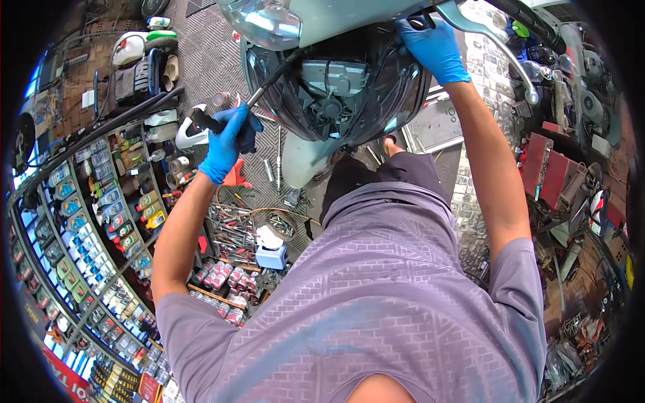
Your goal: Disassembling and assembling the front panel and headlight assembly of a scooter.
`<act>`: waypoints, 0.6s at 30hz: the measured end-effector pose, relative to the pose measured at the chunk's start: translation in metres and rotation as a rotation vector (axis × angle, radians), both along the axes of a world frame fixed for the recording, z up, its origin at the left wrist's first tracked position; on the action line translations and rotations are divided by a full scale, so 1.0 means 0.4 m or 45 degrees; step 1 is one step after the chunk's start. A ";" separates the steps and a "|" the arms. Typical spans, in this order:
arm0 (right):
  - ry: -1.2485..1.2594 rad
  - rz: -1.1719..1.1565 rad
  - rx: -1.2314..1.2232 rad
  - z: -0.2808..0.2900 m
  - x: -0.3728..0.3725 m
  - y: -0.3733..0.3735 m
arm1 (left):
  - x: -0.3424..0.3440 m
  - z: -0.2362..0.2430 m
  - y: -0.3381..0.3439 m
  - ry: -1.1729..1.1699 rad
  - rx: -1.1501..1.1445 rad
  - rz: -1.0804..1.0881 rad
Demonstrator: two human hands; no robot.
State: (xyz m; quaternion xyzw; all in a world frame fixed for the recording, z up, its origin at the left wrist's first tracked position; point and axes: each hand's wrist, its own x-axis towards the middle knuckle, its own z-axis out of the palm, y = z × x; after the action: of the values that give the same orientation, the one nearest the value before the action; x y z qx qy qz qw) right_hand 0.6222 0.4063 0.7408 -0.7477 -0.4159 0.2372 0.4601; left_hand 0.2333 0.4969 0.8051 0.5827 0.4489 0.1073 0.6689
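In a blue glove, my left hand (232,138) is wrapped around a long slim rod (259,94) with a black end. The rod slants up and right towards the scooter's front; its far end is hidden there. My right hand (433,50), also gloved, curls its fingers at a small black part (422,21) under the pale green handlebar cover (356,13). What those fingers hold is partly hidden. A clear headlight (272,27) sits in the cover. Below it, the dark scooter front (336,80) stands with its inside showing. A silver lever (500,50) curves beside my right hand.
Hand tools (232,232) lie spread on the floor at left, next to a blue tissue box (272,256) and several cans (222,277). Shelves of bottles (111,201) line the left side. A red toolbox (545,168) and piled parts fill the right.
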 end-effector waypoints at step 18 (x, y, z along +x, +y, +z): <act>-0.312 0.067 0.046 0.021 0.010 -0.061 | 0.001 0.000 -0.002 0.001 -0.019 0.003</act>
State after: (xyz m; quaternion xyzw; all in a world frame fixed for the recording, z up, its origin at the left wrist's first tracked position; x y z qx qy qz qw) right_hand 0.6264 0.3819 0.7490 -0.7515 -0.4926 0.1486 0.4129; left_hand 0.2336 0.4961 0.8051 0.5772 0.4505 0.1045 0.6730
